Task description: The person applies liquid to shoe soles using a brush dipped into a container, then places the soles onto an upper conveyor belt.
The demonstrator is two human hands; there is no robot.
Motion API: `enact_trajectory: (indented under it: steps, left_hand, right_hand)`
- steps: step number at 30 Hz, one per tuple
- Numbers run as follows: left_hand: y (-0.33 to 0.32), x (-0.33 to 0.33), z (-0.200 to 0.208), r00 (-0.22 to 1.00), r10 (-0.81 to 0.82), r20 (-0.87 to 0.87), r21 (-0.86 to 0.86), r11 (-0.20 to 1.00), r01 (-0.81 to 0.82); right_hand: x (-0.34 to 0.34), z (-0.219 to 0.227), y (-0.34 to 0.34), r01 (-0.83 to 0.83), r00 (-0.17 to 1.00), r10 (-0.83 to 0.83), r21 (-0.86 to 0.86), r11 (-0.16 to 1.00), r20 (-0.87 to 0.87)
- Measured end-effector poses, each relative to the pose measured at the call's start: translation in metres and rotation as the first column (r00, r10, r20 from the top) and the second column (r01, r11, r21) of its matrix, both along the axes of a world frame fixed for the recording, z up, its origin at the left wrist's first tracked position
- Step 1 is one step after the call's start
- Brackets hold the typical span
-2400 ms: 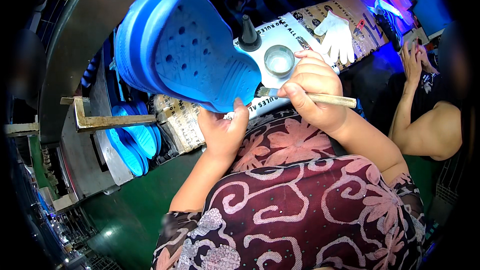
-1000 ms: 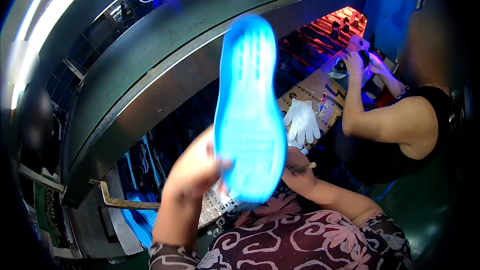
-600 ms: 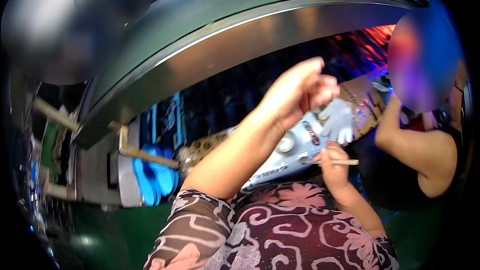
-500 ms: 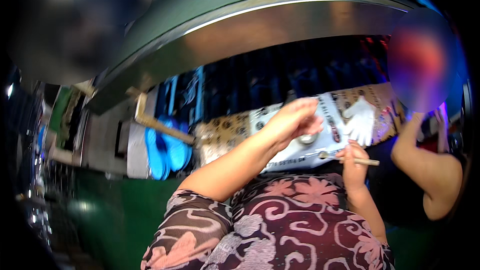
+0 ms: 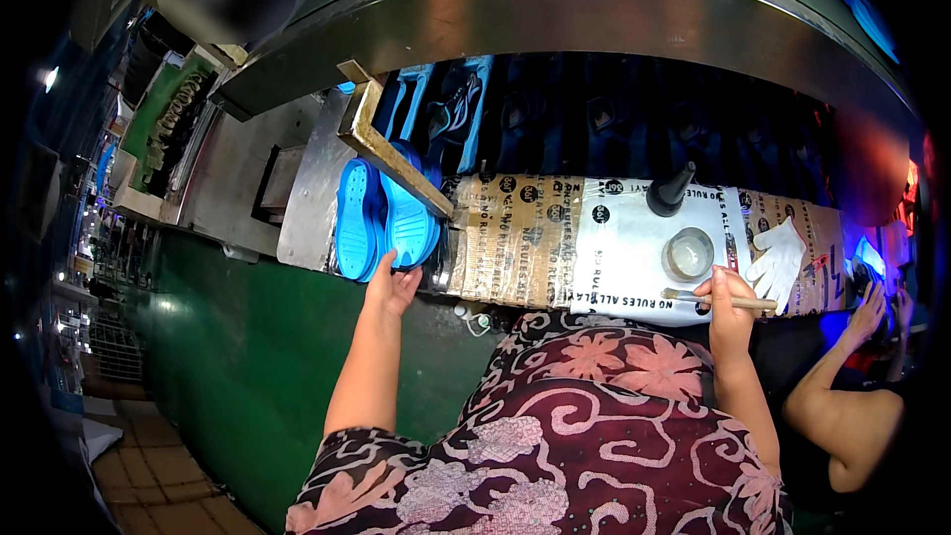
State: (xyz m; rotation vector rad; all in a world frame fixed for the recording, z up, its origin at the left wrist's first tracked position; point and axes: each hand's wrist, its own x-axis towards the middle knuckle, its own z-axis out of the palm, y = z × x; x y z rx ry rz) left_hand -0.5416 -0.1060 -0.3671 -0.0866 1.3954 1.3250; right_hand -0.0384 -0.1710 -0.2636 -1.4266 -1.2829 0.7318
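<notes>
At the near end of a blue shoe sole, my left hand has its fingers and thumb closed on the edge. A second blue sole lies close beside it on the left. My right hand grips a brush by its wooden handle, bristles toward the left. The brush is over the near part of a white printed sheet. On this sheet stand a round glass jar and a black cone-shaped bottle. A white glove lies right of the jar.
Tape-covered brown cardboard runs under the sheet. An angled bar juts over the soles. Beyond, dark shoes sit in a row beneath a metal housing. A co-worker's arm is at the right.
My left hand has swung from above the jar to the left and taken hold of the blue sole. My right hand still holds the brush. The view has shifted to the left.
</notes>
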Motion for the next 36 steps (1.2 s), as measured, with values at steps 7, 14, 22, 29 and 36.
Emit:
enact_trajectory:
  steps: [7,14,22,29,36]
  left_hand:
    - [-0.016,-0.028,-0.018,0.983,-0.159,-0.096,0.094,0.981,0.168]
    - [-0.13,-0.058,0.003,0.867,-0.49,-0.092,0.039,0.868,0.495]
    - [-0.095,0.073,0.002,0.744,-0.668,-0.006,0.245,0.72,0.649]
    - [-0.055,0.118,0.013,0.737,-0.673,-0.066,0.079,0.733,0.676]
    - [-0.036,-0.066,-0.018,0.919,0.242,-0.31,0.009,0.968,-0.252]
  right_hand:
    - [0.001,-0.005,-0.009,0.069,0.997,-0.069,-0.013,0.998,0.018]
    - [0.001,-0.007,-0.007,0.055,0.996,-0.062,-0.094,0.994,-0.072]
    - [-0.015,0.002,-0.006,-0.019,0.988,0.007,-0.077,0.997,-0.157]
    - [-0.001,-0.004,-0.017,0.079,0.993,-0.083,-0.056,0.995,-0.085]
    - [0.0,-0.019,-0.012,0.104,0.985,-0.111,-0.056,0.993,-0.13]
